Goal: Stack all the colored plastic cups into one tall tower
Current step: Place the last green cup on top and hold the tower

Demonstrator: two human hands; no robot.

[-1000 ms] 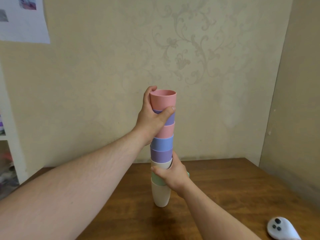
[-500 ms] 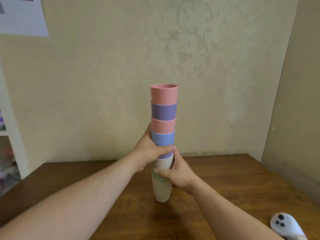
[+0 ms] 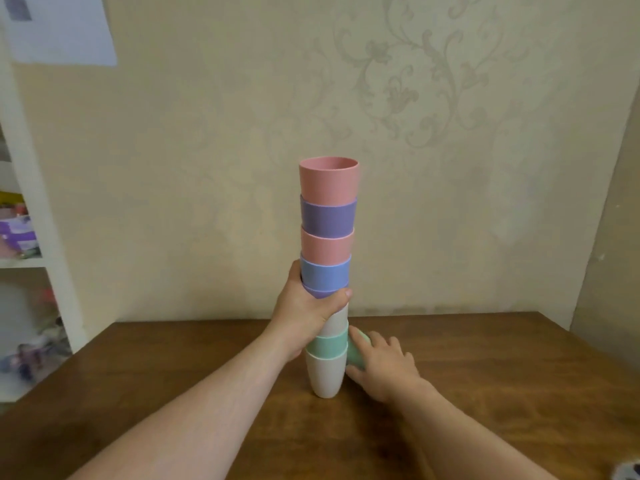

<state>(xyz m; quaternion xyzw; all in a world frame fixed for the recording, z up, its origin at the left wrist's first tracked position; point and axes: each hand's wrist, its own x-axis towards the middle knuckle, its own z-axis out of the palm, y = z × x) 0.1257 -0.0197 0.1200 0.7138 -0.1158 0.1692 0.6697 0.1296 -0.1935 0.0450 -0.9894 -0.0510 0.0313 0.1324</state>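
Note:
A tall tower of nested cups (image 3: 327, 216) stands upright on the brown wooden table (image 3: 485, 375). From the base up it goes white, green, white, purple, blue, pink, purple, with a pink cup (image 3: 328, 181) on top. My left hand (image 3: 306, 317) is wrapped around the tower's middle, over the lower purple and white cups. Just right of the base, a loose green cup (image 3: 357, 346) lies on its side. My right hand (image 3: 386, 365) closes around it, thumb below and fingers above; most of that cup is hidden.
A white controller (image 3: 631, 471) peeks in at the bottom right corner. A white shelf unit (image 3: 24, 216) with small items stands at the left. The patterned wall is close behind the table, and a side wall closes in at the right.
My left hand slid from the tower's top down to its middle. My right hand let go of the lower cups and moved right onto the green cup lying beside the base.

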